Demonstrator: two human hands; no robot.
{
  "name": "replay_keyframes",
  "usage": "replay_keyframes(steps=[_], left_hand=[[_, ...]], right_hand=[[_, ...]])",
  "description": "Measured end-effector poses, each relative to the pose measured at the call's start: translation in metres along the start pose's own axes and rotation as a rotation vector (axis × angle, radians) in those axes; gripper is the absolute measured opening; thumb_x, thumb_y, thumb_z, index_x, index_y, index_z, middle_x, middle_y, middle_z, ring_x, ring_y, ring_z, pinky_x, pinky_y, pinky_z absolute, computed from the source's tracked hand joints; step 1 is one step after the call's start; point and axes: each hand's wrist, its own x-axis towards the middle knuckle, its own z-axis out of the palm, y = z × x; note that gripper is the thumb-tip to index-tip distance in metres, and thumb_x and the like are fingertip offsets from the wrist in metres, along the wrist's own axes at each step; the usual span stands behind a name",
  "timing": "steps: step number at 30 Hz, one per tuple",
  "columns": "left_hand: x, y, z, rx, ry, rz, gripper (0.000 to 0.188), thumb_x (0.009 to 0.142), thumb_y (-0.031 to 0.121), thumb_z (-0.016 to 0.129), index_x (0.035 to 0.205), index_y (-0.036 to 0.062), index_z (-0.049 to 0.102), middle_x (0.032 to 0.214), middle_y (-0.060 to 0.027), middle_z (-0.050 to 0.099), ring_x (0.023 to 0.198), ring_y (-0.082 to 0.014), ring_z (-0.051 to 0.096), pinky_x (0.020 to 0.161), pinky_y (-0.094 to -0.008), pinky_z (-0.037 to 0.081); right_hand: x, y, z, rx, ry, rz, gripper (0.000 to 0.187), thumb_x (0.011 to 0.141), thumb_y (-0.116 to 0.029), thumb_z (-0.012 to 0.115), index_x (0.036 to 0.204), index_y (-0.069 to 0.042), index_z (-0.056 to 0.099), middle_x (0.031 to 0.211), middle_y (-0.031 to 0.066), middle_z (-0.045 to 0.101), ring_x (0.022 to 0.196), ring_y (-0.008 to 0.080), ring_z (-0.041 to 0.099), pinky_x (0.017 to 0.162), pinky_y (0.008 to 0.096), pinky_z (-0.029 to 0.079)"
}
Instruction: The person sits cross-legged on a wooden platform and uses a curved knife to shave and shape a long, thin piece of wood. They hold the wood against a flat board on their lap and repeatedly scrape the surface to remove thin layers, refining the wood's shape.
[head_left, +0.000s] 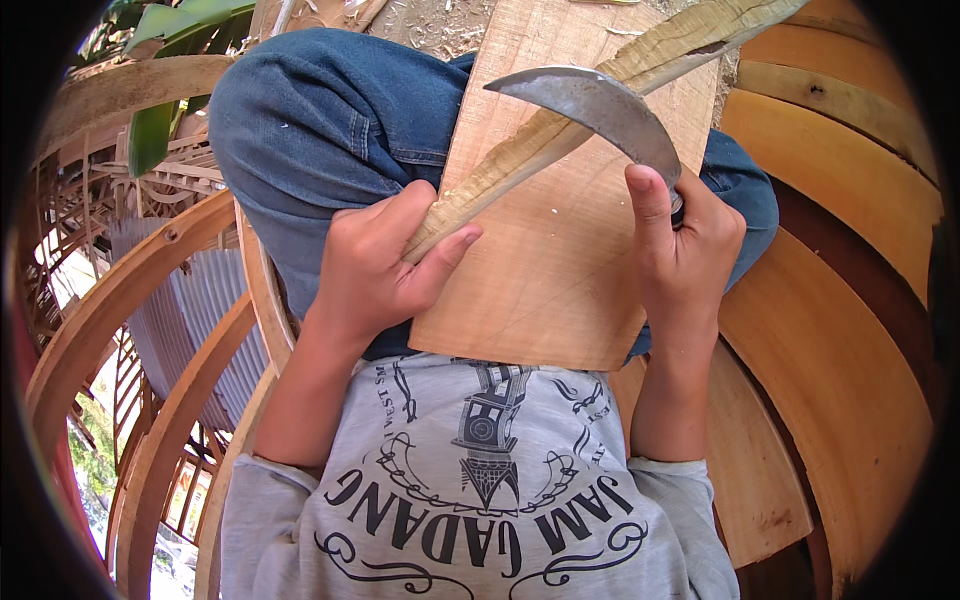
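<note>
My left hand (pixel 385 255) is closed round the near end of a long, rough-sided strip of wood (pixel 500 165), which slants away to the far right. In my right hand (pixel 690 235) is a sickle (pixel 610 110) with a curved grey blade; the fingers wrap its handle, mostly hidden, and the thumb points up beside the blade's base. The blade lies across the strip from above, its tip pointing left. Whether the edge bites into the wood, I cannot tell. Beneath both is a wide flat wooden board (pixel 550 270) resting over my lap.
My bent legs in blue jeans (pixel 310 130) flank the board. Curved wooden planks (pixel 840 400) rise on the right, curved ribs (pixel 150 270) on the left. Wood shavings (pixel 430 25) litter the ground ahead. Beyond the left ribs are a corrugated sheet (pixel 215 310) and green leaves (pixel 180 40).
</note>
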Motion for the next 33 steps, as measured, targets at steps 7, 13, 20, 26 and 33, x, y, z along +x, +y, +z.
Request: replay_keyframes(steps=[7, 13, 20, 26, 33], left_hand=[[0.002, -0.002, 0.002, 0.047, 0.005, 0.05, 0.033, 0.076, 0.023, 0.075, 0.067, 0.0028, 0.049, 0.053, -0.0114, 0.048, 0.042, -0.026, 0.05, 0.04, -0.0307, 0.038], [-0.005, 0.004, 0.0, -0.063, 0.026, -0.034, 0.031, 0.079, 0.022, 0.072, 0.072, 0.0017, 0.05, 0.054, -0.0135, 0.05, 0.043, -0.0286, 0.052, 0.041, -0.0321, 0.04], [-0.001, 0.006, -0.003, -0.084, -0.062, -0.126, 0.025, 0.084, 0.022, 0.066, 0.08, 0.0005, 0.052, 0.054, -0.0149, 0.049, 0.047, -0.0314, 0.056, 0.043, -0.0342, 0.041], [-0.001, 0.004, -0.008, -0.082, -0.103, -0.092, 0.025, 0.087, 0.024, 0.061, 0.082, 0.0009, 0.052, 0.057, -0.0155, 0.05, 0.049, -0.0333, 0.056, 0.045, -0.0345, 0.041], [0.0, 0.009, -0.016, -0.027, -0.168, -0.068, 0.024, 0.083, 0.021, 0.067, 0.082, 0.0007, 0.054, 0.061, -0.0154, 0.053, 0.053, -0.0323, 0.057, 0.048, -0.0354, 0.042]], right_hand=[[0.004, 0.02, -0.004, -0.113, 0.116, -0.111, 0.057, 0.08, -0.047, 0.068, 0.055, -0.002, 0.042, 0.044, 0.0074, 0.034, 0.041, 0.0198, 0.028, 0.039, 0.0325, 0.025], [0.036, 0.085, -0.052, 0.157, 0.334, 0.327, 0.063, 0.092, -0.053, 0.05, 0.054, -0.006, 0.032, 0.052, -0.0056, 0.026, 0.048, 0.0054, 0.024, 0.043, 0.0279, 0.017], [0.015, 0.076, -0.062, 0.29, 0.277, 0.393, 0.059, 0.093, -0.052, 0.047, 0.056, -0.009, 0.035, 0.052, -0.0068, 0.028, 0.047, 0.0034, 0.025, 0.043, 0.0238, 0.016], [0.007, 0.046, -0.031, 0.545, 0.199, 0.351, 0.032, 0.09, -0.028, 0.061, 0.072, -0.007, 0.044, 0.058, -0.0052, 0.037, 0.047, 0.0013, 0.03, 0.041, 0.0197, 0.021], [0.009, 0.037, -0.05, 0.843, 0.107, 0.348, 0.009, 0.085, -0.005, 0.059, 0.087, -0.003, 0.05, 0.063, -0.0026, 0.044, 0.044, 0.0035, 0.04, 0.04, 0.018, 0.03]])
